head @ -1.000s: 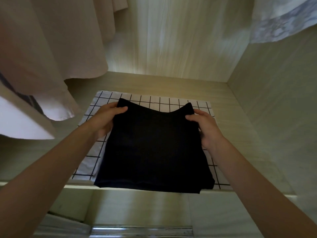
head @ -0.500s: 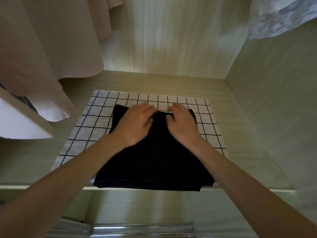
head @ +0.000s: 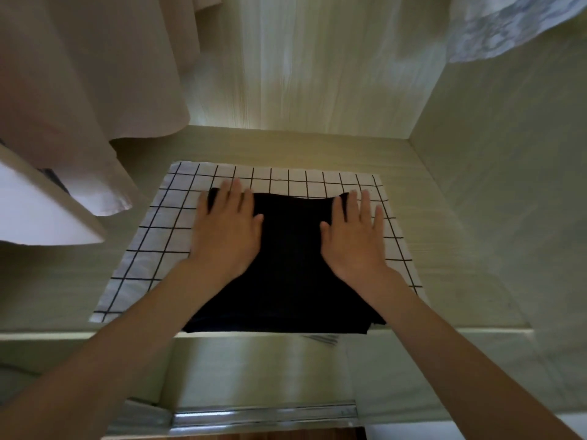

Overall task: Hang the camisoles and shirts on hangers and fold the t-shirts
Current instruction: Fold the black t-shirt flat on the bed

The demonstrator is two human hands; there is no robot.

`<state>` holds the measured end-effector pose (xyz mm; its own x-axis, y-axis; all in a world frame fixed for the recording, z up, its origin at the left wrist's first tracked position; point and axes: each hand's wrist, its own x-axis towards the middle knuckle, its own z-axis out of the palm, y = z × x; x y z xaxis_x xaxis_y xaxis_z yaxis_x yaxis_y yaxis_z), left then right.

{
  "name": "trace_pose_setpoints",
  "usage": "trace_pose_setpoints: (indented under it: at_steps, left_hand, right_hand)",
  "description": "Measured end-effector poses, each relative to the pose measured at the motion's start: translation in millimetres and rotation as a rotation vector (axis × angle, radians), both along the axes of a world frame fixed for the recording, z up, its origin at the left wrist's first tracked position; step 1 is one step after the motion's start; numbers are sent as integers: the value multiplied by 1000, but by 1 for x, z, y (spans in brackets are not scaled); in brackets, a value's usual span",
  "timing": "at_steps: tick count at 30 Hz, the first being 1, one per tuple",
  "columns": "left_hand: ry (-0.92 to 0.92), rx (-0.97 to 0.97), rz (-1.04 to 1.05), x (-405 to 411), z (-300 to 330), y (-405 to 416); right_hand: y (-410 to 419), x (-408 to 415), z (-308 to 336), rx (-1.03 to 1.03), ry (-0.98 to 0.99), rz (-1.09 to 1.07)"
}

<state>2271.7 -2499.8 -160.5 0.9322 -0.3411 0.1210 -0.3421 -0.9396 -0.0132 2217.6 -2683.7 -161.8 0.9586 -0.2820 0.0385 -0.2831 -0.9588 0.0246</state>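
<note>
A folded black t-shirt (head: 290, 265) lies on top of a folded white garment with a black grid pattern (head: 152, 236) on the wardrobe shelf (head: 460, 274). My left hand (head: 227, 230) lies flat on the black t-shirt's far left corner, fingers straight. Flat on its far right corner is my right hand (head: 357, 236), fingers spread and straight. The t-shirt's near edge reaches the shelf's front edge.
Pale beige garments (head: 79, 74) hang at the upper left, with a white one (head: 41, 214) lower at the left edge. A light patterned garment (head: 508, 23) hangs at the upper right. Wooden walls close the shelf at the back and right. A metal rail (head: 263, 417) runs below.
My hands first held the black t-shirt's far corners, came together at its middle, and have now slid apart, flat, to the far corners. The t-shirt lies smoother.
</note>
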Motion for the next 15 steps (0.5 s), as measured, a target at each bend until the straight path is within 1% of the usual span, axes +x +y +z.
trace_pose_setpoints:
  at_steps: [2,4,5,6,8,10,12,15]
  left_hand:
    - [21,-38,-109,-20,-2,-22]
    - [130,35,-160,-35,-20,-31]
    - [174,38,-161,-37,-29,-28]
    - [183,17,-156,-37,-36,-20]
    - [134,-6,-149,-33,-43,-3]
    - [123,-20,-152,-29,-42,13]
    - [175,-13,-131,-22,-38,25]
    - [259,-12,-68,-24,-23,34]
  right_hand:
    - [30,-6,3,78,-52,105]
    - [50,-15,-9,145,16,192]
    - [52,-19,-17,174,47,209]
    - [48,-24,-25,186,52,214]
    - [31,-28,-33,153,44,213]
    - [14,-28,-32,134,70,218]
    - [2,-27,-29,132,99,197]
    - [-6,-33,-18,125,137,96]
